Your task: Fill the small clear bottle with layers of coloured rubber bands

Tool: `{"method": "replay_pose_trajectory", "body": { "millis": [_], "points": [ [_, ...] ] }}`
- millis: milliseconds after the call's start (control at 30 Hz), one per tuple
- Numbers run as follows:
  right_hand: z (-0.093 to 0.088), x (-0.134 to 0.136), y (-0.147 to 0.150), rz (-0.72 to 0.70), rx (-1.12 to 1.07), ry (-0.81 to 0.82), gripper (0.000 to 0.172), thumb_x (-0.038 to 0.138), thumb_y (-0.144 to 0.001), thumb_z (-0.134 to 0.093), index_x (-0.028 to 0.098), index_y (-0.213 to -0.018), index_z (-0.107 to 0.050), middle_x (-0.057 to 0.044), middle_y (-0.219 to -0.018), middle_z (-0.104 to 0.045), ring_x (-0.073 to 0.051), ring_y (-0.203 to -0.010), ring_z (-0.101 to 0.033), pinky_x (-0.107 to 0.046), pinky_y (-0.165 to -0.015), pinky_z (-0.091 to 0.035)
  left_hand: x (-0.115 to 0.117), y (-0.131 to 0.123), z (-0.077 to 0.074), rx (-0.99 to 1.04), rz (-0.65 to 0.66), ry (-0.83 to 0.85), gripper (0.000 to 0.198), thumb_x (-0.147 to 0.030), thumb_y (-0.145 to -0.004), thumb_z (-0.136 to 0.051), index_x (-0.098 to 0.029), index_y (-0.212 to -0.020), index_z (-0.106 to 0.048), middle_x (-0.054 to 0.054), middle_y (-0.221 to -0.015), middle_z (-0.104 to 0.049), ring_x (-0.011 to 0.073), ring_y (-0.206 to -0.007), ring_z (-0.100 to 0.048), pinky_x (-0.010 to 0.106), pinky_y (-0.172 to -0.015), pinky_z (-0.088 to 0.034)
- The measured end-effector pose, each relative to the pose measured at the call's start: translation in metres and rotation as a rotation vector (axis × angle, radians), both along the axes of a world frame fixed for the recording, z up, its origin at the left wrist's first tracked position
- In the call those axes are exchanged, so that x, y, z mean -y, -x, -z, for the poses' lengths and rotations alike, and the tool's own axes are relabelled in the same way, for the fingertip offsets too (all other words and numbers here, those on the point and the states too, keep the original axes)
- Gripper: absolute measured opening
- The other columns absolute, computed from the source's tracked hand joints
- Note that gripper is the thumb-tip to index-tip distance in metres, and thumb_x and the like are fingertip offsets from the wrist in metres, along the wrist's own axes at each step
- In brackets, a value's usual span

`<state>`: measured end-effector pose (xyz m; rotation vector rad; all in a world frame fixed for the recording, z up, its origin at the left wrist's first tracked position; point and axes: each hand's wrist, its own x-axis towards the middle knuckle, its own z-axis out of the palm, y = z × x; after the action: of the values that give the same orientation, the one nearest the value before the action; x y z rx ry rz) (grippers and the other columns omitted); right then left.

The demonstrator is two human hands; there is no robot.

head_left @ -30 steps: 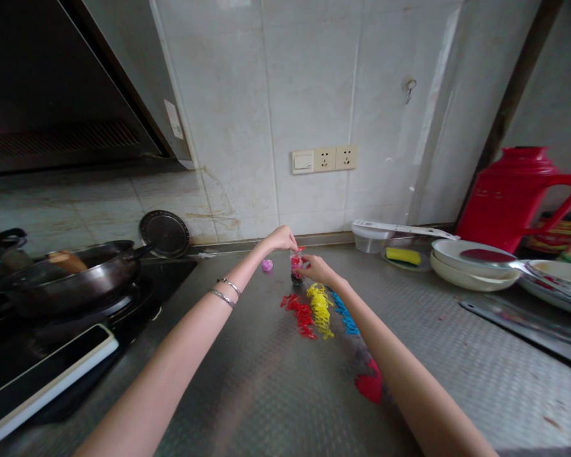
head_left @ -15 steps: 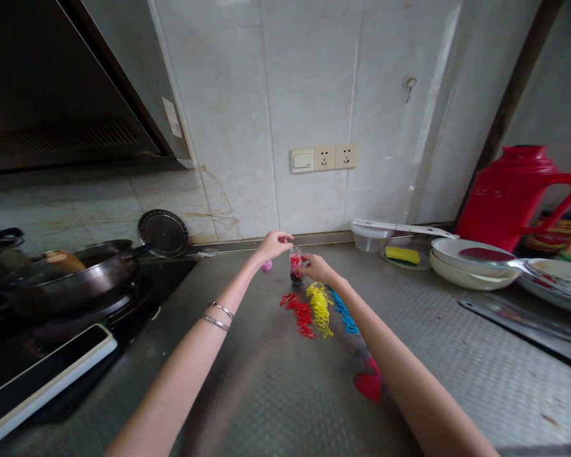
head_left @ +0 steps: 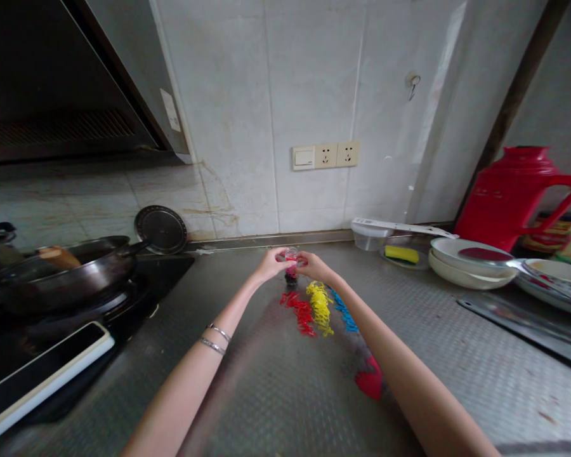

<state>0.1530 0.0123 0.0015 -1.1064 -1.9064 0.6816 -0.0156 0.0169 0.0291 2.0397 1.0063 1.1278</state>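
Head view: the left hand had joined the right hand at the jar, mid-frame — both grips pinched its sides, giving two-sided support.

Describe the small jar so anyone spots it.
On the countertop below the wall sockets, find the left hand and right hand. Between their fingers stands the jar: clear, with dark and red contents, unlike the loose red pile, yellow pile and blue pile nearby.
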Motion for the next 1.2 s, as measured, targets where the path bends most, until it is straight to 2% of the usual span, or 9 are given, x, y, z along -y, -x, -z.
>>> {"method": "replay_pose_trajectory", "body": {
  "millis": [167,267,433,533,633,733,900,1033,1200],
  "points": [
    [0.002,0.001,0.005,-0.053,-0.004,-0.018,0.030,0.022,-0.066,-0.061,0.013,-0.095,-0.061,-0.005,-0.088,-0.066,-0.014,-0.074,-0.060,-0.023,-0.066,-0.046,-0.002,-0.001,0.011,0.023,-0.037,-0.011,0.038,-0.031,-0.058,-0.070,-0.011,-0.091,-0.067,0.007,-0.084,-0.068,0.0167,-0.073,-0.057,0.030,-0.074,-0.044],
    [-0.004,0.007,0.000,-0.034,0.099,0.021,0.035,0.028,-0.065,-0.064,0.014,-0.097,-0.062,-0.005,-0.090,-0.066,-0.014,-0.074,-0.059,-0.022,-0.064,-0.046,-0.004,-0.001,0.017,0.020,-0.065,-0.030,0.037,-0.032,-0.059,-0.069,-0.010,-0.089,-0.067,0.008,-0.084,-0.068,0.0167,-0.071,-0.057,0.029,-0.070,-0.043],
    [-0.032,0.020,-0.022,0.046,0.385,0.277,0.050,0.037,-0.062,-0.067,0.013,-0.106,-0.061,-0.007,-0.086,-0.067,-0.011,-0.056,-0.056,-0.020,-0.048,-0.043,-0.008,-0.001,0.023,0.021,-0.023,-0.073,0.035,-0.033,-0.064,-0.065,-0.010,-0.090,-0.066,0.008,-0.085,-0.067,0.0148,-0.069,-0.056,0.026,-0.065,-0.043],
    [-0.049,0.030,-0.028,0.043,0.535,0.369,0.038,0.032,-0.061,-0.066,0.014,-0.095,-0.066,-0.006,-0.078,-0.067,-0.011,-0.054,-0.055,-0.019,-0.045,-0.041,-0.010,-0.001,0.025,0.037,-0.005,-0.070,0.033,-0.032,-0.064,-0.065,-0.010,-0.088,-0.066,0.007,-0.083,-0.067,0.0149,-0.070,-0.056,0.025,-0.066,-0.043],
    [-0.056,0.047,-0.019,0.006,0.645,0.281,0.028,0.027,-0.061,-0.065,0.017,-0.086,-0.069,-0.004,-0.077,-0.068,-0.014,-0.060,-0.058,-0.020,-0.049,-0.041,-0.009,0.000,0.025,0.050,0.013,-0.070,0.033,-0.033,-0.065,-0.063,-0.010,-0.088,-0.066,0.007,-0.084,-0.067,0.0150,-0.071,-0.057,0.025,-0.067,-0.043],
    [-0.052,0.068,-0.002,-0.067,0.736,0.143,0.028,0.022,-0.059,-0.064,0.019,-0.086,-0.069,-0.004,-0.079,-0.069,-0.015,-0.068,-0.060,-0.020,-0.054,-0.042,-0.007,0.001,0.024,0.052,0.023,-0.076,0.031,-0.033,-0.066,-0.063,-0.010,-0.087,-0.066,0.007,-0.084,-0.067,0.0153,-0.073,-0.058,0.025,-0.068,-0.043],
    [-0.039,0.093,0.016,-0.109,0.867,0.056,0.029,0.020,-0.057,-0.063,0.020,-0.086,-0.069,-0.005,-0.082,-0.068,-0.017,-0.070,-0.061,-0.020,-0.057,-0.041,-0.003,0.002,0.022,0.042,0.014,-0.068,0.030,-0.033,-0.066,-0.062,-0.012,-0.088,-0.066,0.006,-0.086,-0.067,0.0157,-0.076,-0.059,0.026,-0.070,-0.043],
    [-0.030,0.097,0.018,-0.033,0.892,-0.014,0.021,0.016,-0.059,-0.061,0.018,-0.079,-0.068,-0.007,-0.080,-0.067,-0.018,-0.074,-0.061,-0.020,-0.061,-0.041,-0.004,0.001,0.022,0.047,0.028,-0.066,0.030,-0.033,-0.067,-0.062,-0.012,-0.088,-0.066,0.006,-0.087,-0.067,0.0158,-0.077,-0.059,0.026,-0.070,-0.043],
    [-0.024,0.095,0.021,-0.015,0.949,-0.006,0.011,0.015,-0.063,-0.055,0.017,-0.067,-0.066,-0.007,-0.069,-0.067,-0.017,-0.065,-0.061,-0.022,-0.056,-0.038,-0.005,0.001,0.023,0.047,0.018,-0.063,0.030,-0.032,-0.067,-0.062,-0.011,-0.088,-0.066,0.006,-0.086,-0.068,0.0158,-0.075,-0.059,0.026,-0.068,-0.042]
  ]
}}
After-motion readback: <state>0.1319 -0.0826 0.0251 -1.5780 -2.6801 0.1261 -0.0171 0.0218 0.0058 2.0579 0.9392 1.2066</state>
